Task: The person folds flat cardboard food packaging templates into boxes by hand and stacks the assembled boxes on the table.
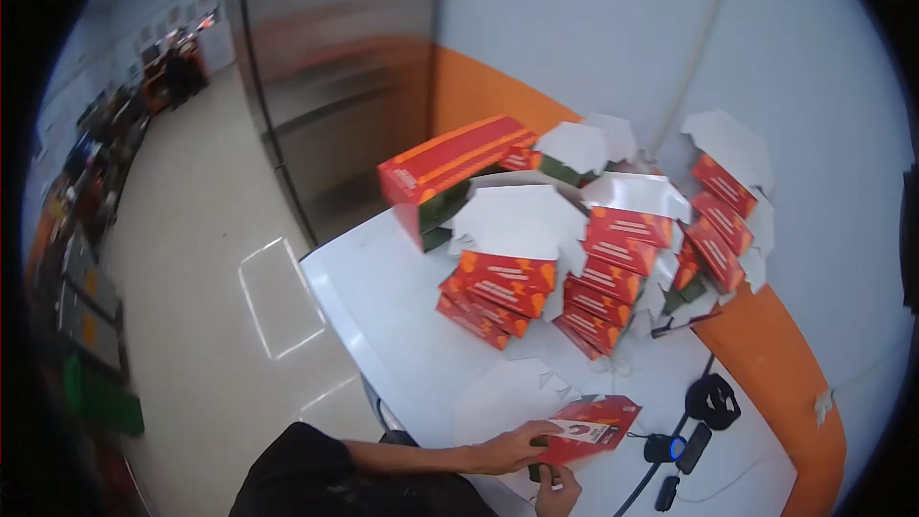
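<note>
A partly folded red carton (613,414) with a white and red printed panel lies low over the white table, near its front. My left hand (512,450) is closed on the carton's left edge, thumb and fingers together. Just below it, my right hand (555,492) pinches the carton's lower edge, where a dark green part shows. White flaps (507,393) spread out behind the carton to the left.
Stacks of red cartons with white flaps (503,282) cover the table's (354,268) back half. A long red box (459,158) stands at the back left. Black devices (694,448), a black strap (713,402) and cables lie at right, before the orange-banded wall.
</note>
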The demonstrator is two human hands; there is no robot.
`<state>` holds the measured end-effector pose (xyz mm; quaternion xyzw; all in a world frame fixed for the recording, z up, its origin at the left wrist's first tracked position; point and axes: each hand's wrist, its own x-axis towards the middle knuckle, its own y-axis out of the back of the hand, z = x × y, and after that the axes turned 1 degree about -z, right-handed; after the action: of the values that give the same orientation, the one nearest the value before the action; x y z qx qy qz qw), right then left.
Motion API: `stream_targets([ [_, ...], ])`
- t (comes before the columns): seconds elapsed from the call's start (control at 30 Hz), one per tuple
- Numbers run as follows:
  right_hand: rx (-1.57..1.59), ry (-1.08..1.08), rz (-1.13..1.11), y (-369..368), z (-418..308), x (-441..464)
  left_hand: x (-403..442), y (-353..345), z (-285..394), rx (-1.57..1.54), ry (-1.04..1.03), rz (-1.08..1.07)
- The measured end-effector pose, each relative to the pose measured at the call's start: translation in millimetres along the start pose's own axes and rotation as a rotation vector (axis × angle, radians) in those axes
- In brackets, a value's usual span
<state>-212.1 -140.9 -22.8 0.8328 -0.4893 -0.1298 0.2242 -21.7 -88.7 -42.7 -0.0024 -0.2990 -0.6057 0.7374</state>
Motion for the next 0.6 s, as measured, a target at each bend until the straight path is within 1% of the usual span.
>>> stream_targets([
  [0.1,-0.014,-0.049,-0.051,7.4,-6.9,2.5,1.2,-0.5,4.7,-0.041,0.012,-0.120],
  [0.13,0.101,0.024,-0.017,5.4,-5.6,2.6,5.2,8.6,12.0,-0.061,-0.010,-0.146],
  [0.2,0.053,0.136,-0.025,13.3,-10.8,1.0,17.6,24.3,31.6,-0.110,-0.070,-0.223],
  [0.23,0.032,0.192,-0.027,17.7,-15.6,0.1,24.0,29.5,45.3,-0.149,-0.188,-0.217],
  [0.3,0.034,0.063,0.021,25.2,-24.3,-2.3,29.5,39.2,67.1,-0.207,-0.400,-0.188],
  [0.33,0.035,-0.002,0.039,31.0,-28.3,-4.2,27.6,36.9,63.9,-0.319,-0.403,-0.279],
  [0.43,0.031,-0.197,0.119,47.2,-42.7,-9.9,30.7,41.5,71.1,-0.323,-0.449,-0.158],
  [0.47,0.364,-0.100,0.243,47.5,-48.9,-12.5,35.4,43.3,65.5,-0.287,-0.501,-0.035],
  [0.53,1.030,0.112,0.483,41.3,-77.4,-10.2,29.0,34.9,48.5,-0.164,-0.303,-0.005],
  [0.57,1.058,0.113,0.442,42.6,-94.9,-7.3,24.3,29.4,40.4,-0.101,-0.204,0.012],
  [0.6,1.085,0.115,0.397,44.8,-114.2,-4.5,20.6,29.9,38.7,-0.122,-0.032,-0.100],
])
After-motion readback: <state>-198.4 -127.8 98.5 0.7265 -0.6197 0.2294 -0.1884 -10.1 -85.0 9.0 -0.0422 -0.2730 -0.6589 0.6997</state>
